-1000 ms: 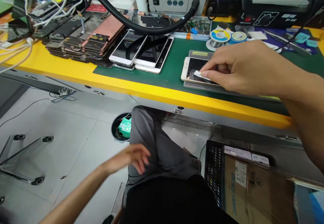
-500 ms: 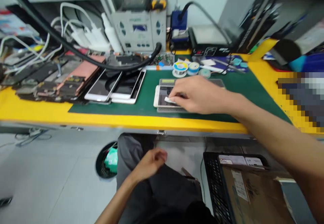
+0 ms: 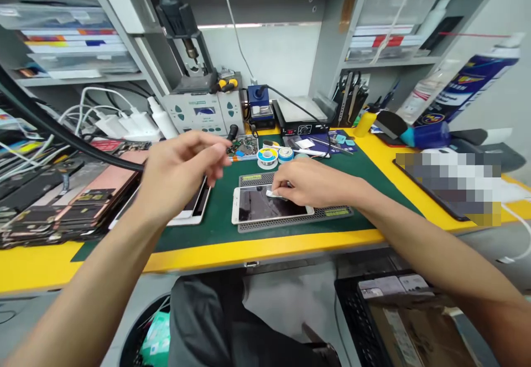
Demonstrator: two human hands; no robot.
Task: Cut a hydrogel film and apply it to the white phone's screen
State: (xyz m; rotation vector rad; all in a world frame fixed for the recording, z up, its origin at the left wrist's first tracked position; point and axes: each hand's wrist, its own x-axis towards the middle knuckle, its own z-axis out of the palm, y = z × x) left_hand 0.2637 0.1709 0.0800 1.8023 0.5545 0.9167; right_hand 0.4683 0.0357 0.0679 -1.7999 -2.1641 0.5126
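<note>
Working from the left of the frame, you are seeing a stack of stripped phone panels (image 3: 62,212) lying at the lower left, with a black hose (image 3: 62,135) running across above it toward the centre. Your left hand (image 3: 185,173) is hanging in the air left of centre, its fingers (image 3: 211,160) loosely curled and the thumb and forefinger standing a narrow gap apart, with nothing visibly held. Beneath it, white-framed phones (image 3: 194,206) are lying partly hidden on the green work mat (image 3: 219,218). At the upper centre, a tray of circuit boards (image 3: 243,147) is sitting beside two solder spools (image 3: 267,157), below a grey rework station (image 3: 203,113). At the centre, the smartphone (image 3: 269,205) is lying flat, screen up, on a perforated grey plate (image 3: 294,222). Your right hand (image 3: 311,184) is reaching over the phone's upper edge, its fingertips (image 3: 277,187) pinching a small white wipe (image 3: 271,193) narrowly and pressing it against the screen. Toward the right, a spray can (image 3: 468,79) is standing tilted behind a pixelated, unreadable device (image 3: 448,187) on the yellow bench (image 3: 265,251).
</note>
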